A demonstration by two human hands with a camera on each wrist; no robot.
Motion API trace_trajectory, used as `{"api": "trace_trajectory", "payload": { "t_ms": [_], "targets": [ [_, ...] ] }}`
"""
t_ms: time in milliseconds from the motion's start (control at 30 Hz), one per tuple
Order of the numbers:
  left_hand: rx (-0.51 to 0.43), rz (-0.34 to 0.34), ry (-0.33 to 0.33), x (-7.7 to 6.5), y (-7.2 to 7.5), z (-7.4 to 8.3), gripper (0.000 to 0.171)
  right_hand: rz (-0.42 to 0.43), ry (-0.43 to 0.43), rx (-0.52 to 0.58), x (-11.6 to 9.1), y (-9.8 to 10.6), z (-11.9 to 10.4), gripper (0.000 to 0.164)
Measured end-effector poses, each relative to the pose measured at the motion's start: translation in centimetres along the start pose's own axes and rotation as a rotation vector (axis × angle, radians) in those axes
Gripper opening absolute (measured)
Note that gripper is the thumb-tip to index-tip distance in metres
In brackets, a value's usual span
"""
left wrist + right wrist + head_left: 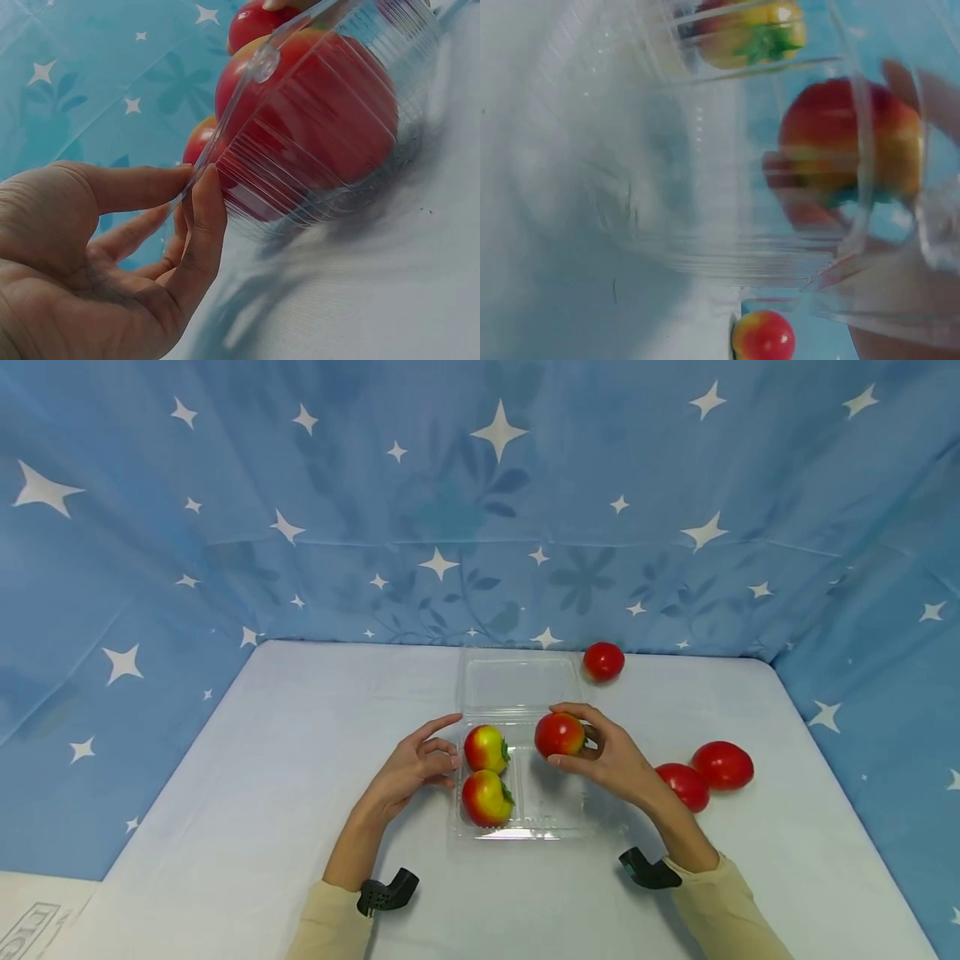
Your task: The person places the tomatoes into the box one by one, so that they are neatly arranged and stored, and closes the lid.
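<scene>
Plainly, one fruit (558, 734) was gripped by the right hand (611, 756) above the right side of the box (525, 834). Its left rim was pinched by the left hand (416, 766); two other fruits (486, 799) were held inside.

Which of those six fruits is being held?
The fruit in the right hand; two others sit in the clear container and three lie on the white table.

Blue fabric (360, 493) fills the top of the head view and runs down both sides, printed with white four-pointed stars (500, 433) and darker leaf sprays (510, 482). A white tabletop (247, 793), softly shadowed, spreads across the centre and bottom. A pale surface (30, 887) with dark lettering (28, 932) shows at lower left.
</scene>
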State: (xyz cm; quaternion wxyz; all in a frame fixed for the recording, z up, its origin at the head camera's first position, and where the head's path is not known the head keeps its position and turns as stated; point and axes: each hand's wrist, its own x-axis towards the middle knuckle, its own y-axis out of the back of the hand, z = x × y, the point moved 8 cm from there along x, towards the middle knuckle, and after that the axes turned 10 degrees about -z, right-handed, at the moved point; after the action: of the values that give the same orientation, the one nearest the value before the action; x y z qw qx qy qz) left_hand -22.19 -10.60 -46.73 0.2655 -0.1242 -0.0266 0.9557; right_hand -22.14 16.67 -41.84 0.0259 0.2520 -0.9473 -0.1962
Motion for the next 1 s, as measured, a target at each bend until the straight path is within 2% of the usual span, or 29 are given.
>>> {"api": "trace_trajectory", "payload": {
  "t_ms": [200, 467, 667, 1000],
  "targets": [
    [-0.005, -0.005, 0.001, 0.2, -0.2, 0.0, 0.069, -0.019, 0.032, -0.015, -0.1, -0.3, 0.1, 0.075],
    [-0.02, 0.007, 0.003, 0.0, -0.1, 0.1, 0.068, 0.013, -0.046, -0.078, 0.3, -0.6, 0.1, 0.076],
    [-0.02, 0.005, 0.003, 0.0, -0.1, 0.1, 0.069, 0.032, -0.073, -0.079, 0.5, -1.0, 0.0, 0.067],
    [-0.016, 0.003, -0.001, 0.1, -0.1, 0.0, 0.071, 0.031, -0.053, -0.202, 1.0, -2.2, -0.5, 0.067]
  ]
}}
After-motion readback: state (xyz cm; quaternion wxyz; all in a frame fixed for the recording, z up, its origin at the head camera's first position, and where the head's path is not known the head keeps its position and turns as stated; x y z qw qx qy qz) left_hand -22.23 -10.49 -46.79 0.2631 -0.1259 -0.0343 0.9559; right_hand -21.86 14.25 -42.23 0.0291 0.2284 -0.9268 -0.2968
